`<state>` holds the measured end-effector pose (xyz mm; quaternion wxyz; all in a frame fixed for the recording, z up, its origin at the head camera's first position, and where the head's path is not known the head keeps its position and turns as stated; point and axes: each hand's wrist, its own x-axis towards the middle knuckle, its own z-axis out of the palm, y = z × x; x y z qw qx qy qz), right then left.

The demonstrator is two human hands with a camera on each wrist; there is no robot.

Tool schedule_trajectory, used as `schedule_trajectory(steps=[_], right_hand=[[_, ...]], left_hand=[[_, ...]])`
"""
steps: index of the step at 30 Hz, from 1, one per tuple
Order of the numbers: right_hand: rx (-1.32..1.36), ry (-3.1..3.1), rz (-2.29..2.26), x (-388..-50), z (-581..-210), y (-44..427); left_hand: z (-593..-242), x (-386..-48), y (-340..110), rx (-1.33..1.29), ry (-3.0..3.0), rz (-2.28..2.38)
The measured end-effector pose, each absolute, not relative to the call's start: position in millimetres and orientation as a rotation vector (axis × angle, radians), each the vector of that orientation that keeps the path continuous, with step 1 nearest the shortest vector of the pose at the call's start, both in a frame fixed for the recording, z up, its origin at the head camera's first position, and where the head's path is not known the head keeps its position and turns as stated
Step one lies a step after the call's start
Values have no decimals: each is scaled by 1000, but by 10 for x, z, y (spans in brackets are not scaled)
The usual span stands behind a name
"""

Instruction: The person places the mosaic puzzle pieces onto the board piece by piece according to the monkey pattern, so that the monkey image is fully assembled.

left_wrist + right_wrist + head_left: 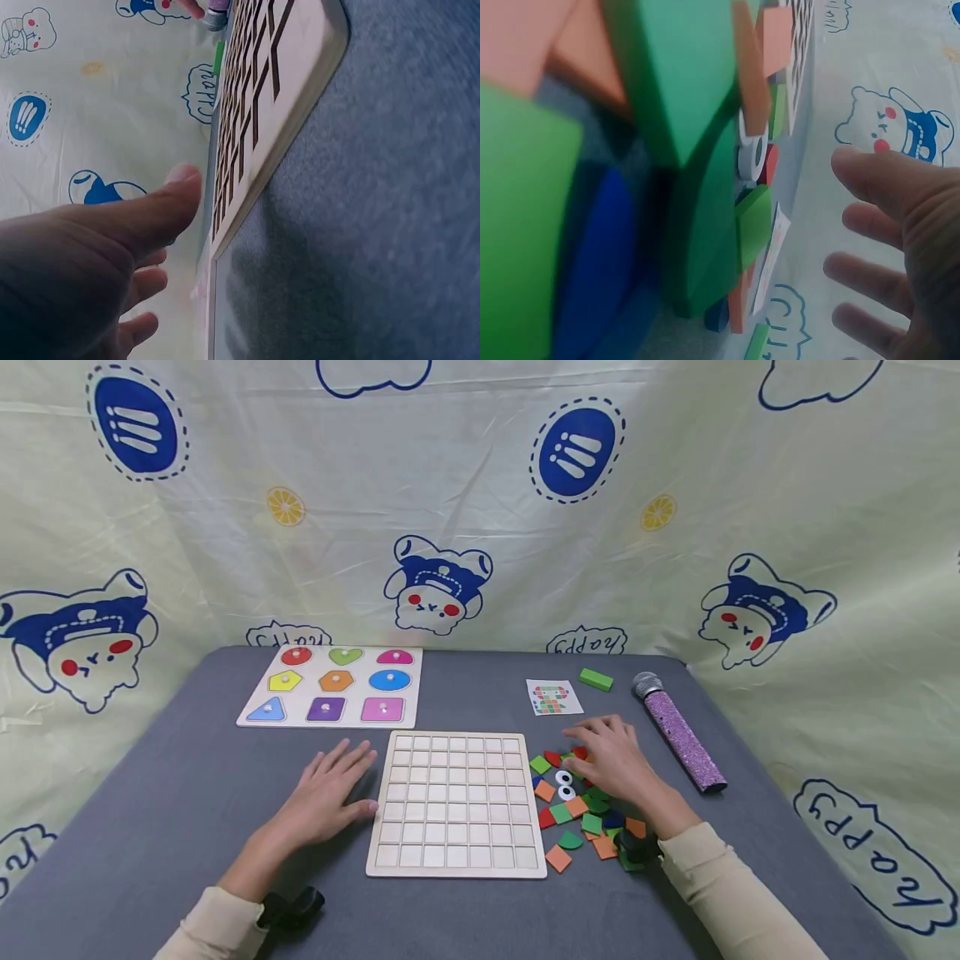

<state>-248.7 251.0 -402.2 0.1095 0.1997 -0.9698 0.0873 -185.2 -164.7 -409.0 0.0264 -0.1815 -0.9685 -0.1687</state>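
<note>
A pale wooden grid board [456, 871] lies in the middle of the grey table. Beside its left edge is my left hand [326, 797], fingers spread and the thumb close to the rim; whether they touch I cannot tell. The left wrist view shows that hand [112, 255] holding nothing. Over a pile of coloured pieces right of the board hovers my right hand [617, 758], its fingers loosely extended. No piece shows between the fingers of the right hand [900, 240] in its wrist view. The pile has orange squares [558, 859], green pieces [570, 841], red ones and white rings [566, 793].
A shape puzzle board [352, 710] with knobbed pieces lies at the back left. Behind the pile are a printed pattern card [553, 697] and a green block [596, 679]. A glittery purple microphone [684, 735] lies on the right. A printed curtain [480, 485] hangs behind the table.
</note>
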Motion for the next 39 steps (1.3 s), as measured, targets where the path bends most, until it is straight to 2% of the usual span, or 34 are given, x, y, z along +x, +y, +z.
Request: schedule_trajectory(steps=[16,39], right_hand=[[699,-2981,365,-2686,-4068,2528],[842,-3091,326,-2857,-4094,2473]], left_hand=[[-4118,-1934,-1748,-854,-3117,-819],[-4215,-1933,-1760,-924,-3118,-859]])
